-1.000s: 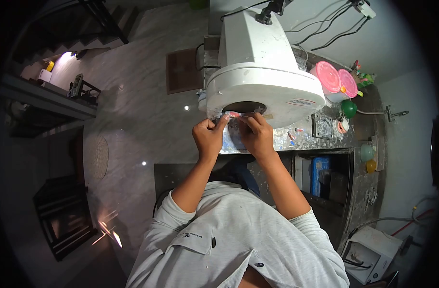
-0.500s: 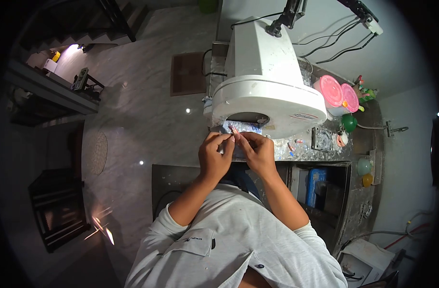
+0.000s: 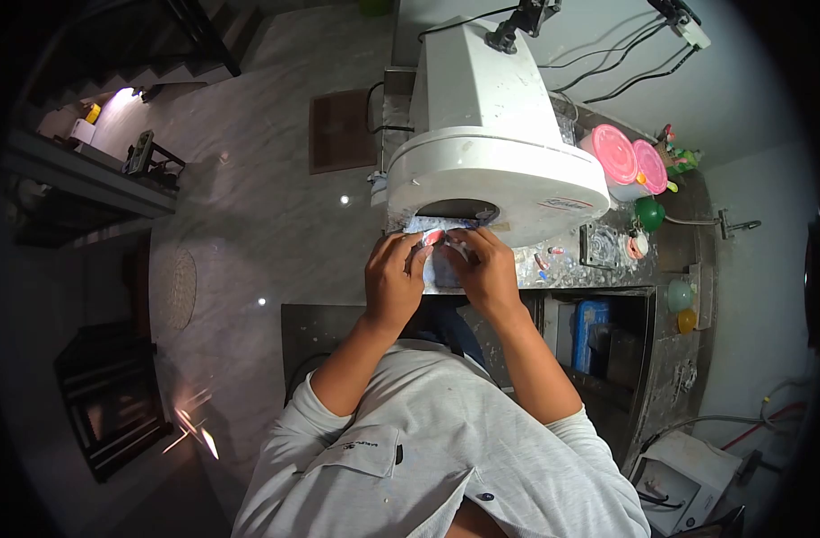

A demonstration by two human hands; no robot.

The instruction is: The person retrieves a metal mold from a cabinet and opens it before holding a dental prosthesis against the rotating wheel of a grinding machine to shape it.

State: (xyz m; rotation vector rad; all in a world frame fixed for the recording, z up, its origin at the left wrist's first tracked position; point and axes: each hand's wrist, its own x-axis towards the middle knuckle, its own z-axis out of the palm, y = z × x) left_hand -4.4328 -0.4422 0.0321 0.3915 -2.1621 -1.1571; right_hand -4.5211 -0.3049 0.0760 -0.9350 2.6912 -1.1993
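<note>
Between my fingertips is a small pink-red, denture-like piece [image 3: 434, 238], partly covered by the fingers. My left hand [image 3: 395, 280] pinches it from the left with thumb and fingers. From the other side, the closed fingers of my right hand [image 3: 484, 273] meet it. Both hands are just below the dark opening [image 3: 457, 212] of a white machine [image 3: 491, 170]. A crumpled bluish-white sheet [image 3: 441, 222] lies at the opening's lower lip, close behind the fingers.
Small bits litter the messy counter [image 3: 567, 273] to the right. A pink-and-white denture-like object [image 3: 638, 245] lies there beside a metal frame [image 3: 598, 247]. Farther back are pink-lidded tubs [image 3: 614, 154] and a green ball-shaped item [image 3: 648, 214]. A blue container [image 3: 590, 336] stands in the shelf below.
Both hands have moved slightly up toward the machine's opening, and their fingertips are a little farther apart. More of the piece's pink-red surface shows. The whole view has shifted slightly.
</note>
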